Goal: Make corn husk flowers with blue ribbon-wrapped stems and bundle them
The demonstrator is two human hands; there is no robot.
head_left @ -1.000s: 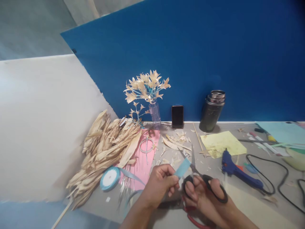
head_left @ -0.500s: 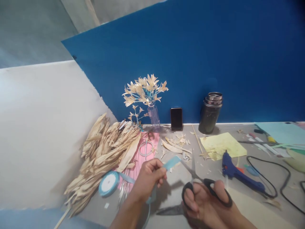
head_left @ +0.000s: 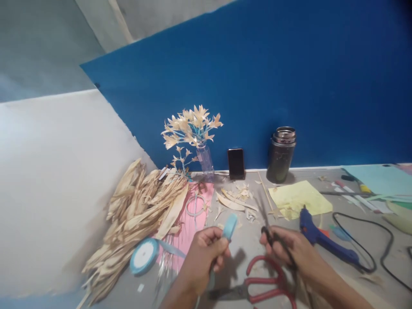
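Between the thumb and fingers of my left hand (head_left: 209, 253) is the end of a light blue ribbon (head_left: 229, 226), its tip sticking up. The ribbon spool (head_left: 143, 256) lies on its side to the left, by the pink paper. My right hand (head_left: 286, 244) is closed round the handles of black-handled scissors (head_left: 266, 216), blades pointing up and away, a little to the right of the ribbon. On the table below my hands lie red-handled scissors (head_left: 264, 288) with dark blades. Part of the ribbon is hidden behind my left hand.
A heap of dried husks (head_left: 135, 214) lies at left. Behind stand a vase (head_left: 206, 161) of husk flowers (head_left: 193, 124), a phone (head_left: 236, 164) and a dark flask (head_left: 280, 156). A blue glue gun (head_left: 325, 240) with its cord and yellow paper (head_left: 301, 199) are at right.
The black-handled scissors have moved away from the ribbon and turned in my right hand, uncovering the red handles below. The ribbon's end is now tilted more upright.
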